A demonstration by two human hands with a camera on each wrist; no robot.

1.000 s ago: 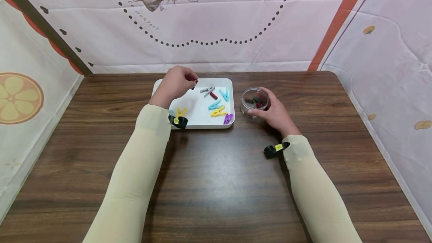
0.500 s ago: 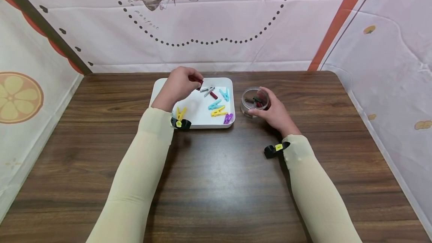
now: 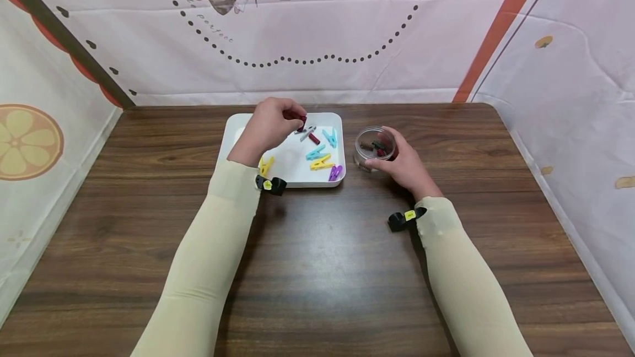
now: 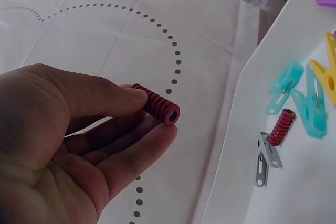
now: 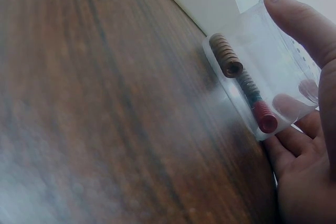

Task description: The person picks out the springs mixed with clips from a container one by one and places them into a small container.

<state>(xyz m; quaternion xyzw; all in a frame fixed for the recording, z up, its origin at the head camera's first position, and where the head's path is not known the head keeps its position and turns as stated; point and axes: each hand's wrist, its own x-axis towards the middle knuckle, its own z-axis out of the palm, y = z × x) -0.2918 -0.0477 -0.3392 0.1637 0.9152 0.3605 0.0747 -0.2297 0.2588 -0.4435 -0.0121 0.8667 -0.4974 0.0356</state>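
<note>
My left hand pinches a red coil spring between thumb and fingers, above the back of the white tray. A second red spring lies in the tray, against a silver metal clip. To the right of the tray, my right hand holds a clear round jar upright on the table, thumb on one side and fingers on the other. Inside the jar rest a brown spring, a red spring and a dark green one.
Turquoise clothespins, yellow clothespins and purple clothespins lie in the tray, mostly on its right side. My left forearm covers part of the tray's left end. A printed cloth hangs behind the wooden table.
My left hand has moved right across the tray with the red spring in its fingers. My right hand and the jar have stayed in place.
</note>
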